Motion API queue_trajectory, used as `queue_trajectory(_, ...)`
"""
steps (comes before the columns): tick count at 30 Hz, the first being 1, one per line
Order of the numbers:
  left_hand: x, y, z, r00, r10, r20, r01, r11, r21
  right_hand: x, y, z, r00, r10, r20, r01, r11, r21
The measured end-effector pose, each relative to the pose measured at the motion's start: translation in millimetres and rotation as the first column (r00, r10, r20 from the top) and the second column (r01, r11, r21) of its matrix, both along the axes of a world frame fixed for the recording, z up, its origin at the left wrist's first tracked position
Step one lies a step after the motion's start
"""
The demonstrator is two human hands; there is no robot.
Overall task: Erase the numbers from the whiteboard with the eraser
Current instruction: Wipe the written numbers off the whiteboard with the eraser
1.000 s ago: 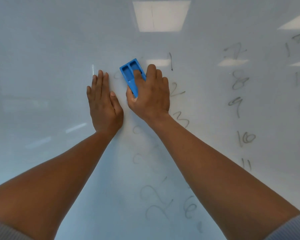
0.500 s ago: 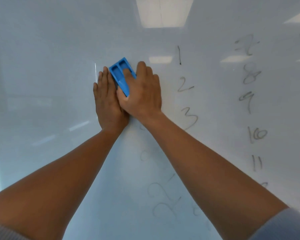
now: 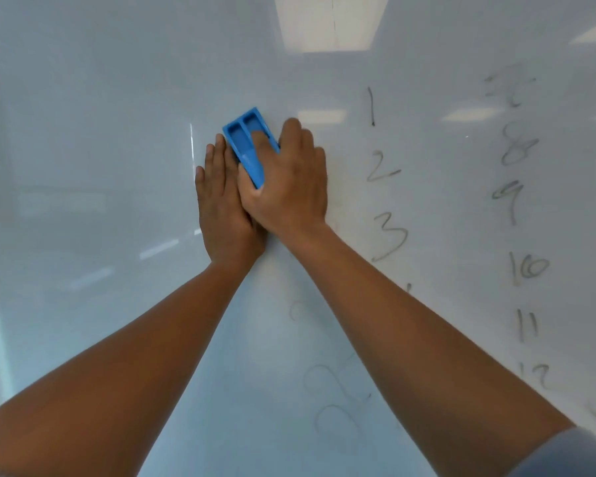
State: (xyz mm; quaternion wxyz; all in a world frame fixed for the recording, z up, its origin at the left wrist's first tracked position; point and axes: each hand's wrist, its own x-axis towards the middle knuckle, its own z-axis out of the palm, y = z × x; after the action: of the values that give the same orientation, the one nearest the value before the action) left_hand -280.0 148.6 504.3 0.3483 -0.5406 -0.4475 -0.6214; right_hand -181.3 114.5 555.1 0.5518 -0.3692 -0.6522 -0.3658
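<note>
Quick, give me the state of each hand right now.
Left hand: open, fingers straight, flat on the whiteboard.
Right hand: closed on the blue eraser, pressing it to the board.

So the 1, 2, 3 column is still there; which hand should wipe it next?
The right hand: it already grips the blue eraser, and the 2 lies just right of it. The left hand rests flat.

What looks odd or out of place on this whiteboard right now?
The blue eraser sits tilted under the right hand, left of the clear numbers 1, 2 and 3. Faint smeared ghost marks linger lower down.
</note>
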Motion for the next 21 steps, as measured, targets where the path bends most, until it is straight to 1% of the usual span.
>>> queue_trajectory(3, -2.1, -0.9, -5.1, 1.0, -0.018, -0.007, 0.018, 0.999, 0.043, 24.7, 0.2, -21.4, 0.999, -0.048, -0.005, 0.048, 0.998, 0.036)
queue_trajectory(4, -2.1, -1.5, -6.2, 1.0, -0.025, -0.004, 0.025, 0.998, 0.058, 35.2, 0.0, -23.6, 0.997, -0.071, -0.03, 0.072, 0.997, 0.041)
queue_trajectory(5, -1.2, -2.0, -6.9, 1.0, -0.025, 0.002, 0.025, 0.998, 0.064, 45.1, 0.3, -21.9, 0.993, -0.082, -0.083, 0.085, 0.996, 0.039)
queue_trajectory(7, 1.2, -2.7, -7.9, 1.0, -0.017, 0.014, 0.016, 0.998, 0.065, 57.9, 0.9, -8.4, 0.969, -0.071, -0.236, 0.083, 0.996, 0.04)
queue_trajectory(8, 1.7, -2.6, -8.4, 1.0, -0.013, 0.02, 0.012, 0.998, 0.065, 59.2, 0.1, -0.3, 0.955, -0.06, -0.292, 0.073, 0.997, 0.033)
queue_trajectory(9, 2.2, -2.4, -8.9, 1.0, -0.013, 0.023, 0.011, 0.998, 0.067, 56.6, -0.9, 6.2, 0.949, -0.053, -0.312, 0.062, 0.998, 0.018)
queue_trajectory(10, 2.4, -2.3, -9.3, 1.0, -0.015, 0.024, 0.013, 0.998, 0.068, 50.5, -2.1, 9.6, 0.954, -0.05, -0.295, 0.053, 0.999, 0.002)
queue_trajectory(12, 0.9, -2.1, -10.2, 1.0, -0.02, 0.015, 0.019, 0.998, 0.062, 32.5, -4.5, 3.0, 0.98, -0.038, -0.196, 0.037, 0.999, -0.007)
queue_trajectory(14, -2.8, -2.3, -12.8, 1.0, -0.011, -0.008, 0.011, 0.999, 0.035, 16.0, -6.7, -19.4, 0.995, -0.015, -0.094, 0.014, 1.0, -0.015)
queue_trajectory(16, -4.2, -2.6, -16.6, 0.999, 0.008, -0.033, -0.008, 1.0, -0.001, 13.5, -7.5, -44.6, 0.999, 0.006, -0.05, -0.007, 1.0, -0.026)
queue_trajectory(19, -3.0, -4.6, -21.6, 1.0, -0.005, -0.019, 0.004, 1.0, -0.005, 29.8, -7.0, -71.0, 0.995, 0.026, -0.092, -0.027, 1.0, -0.013)
queue_trajectory(21, -1.6, -5.4, -24.0, 1.0, -0.005, -0.008, 0.005, 1.0, 0.012, 44.0, -7.2, -73.4, 0.985, 0.01, -0.172, -0.008, 1.0, 0.01)
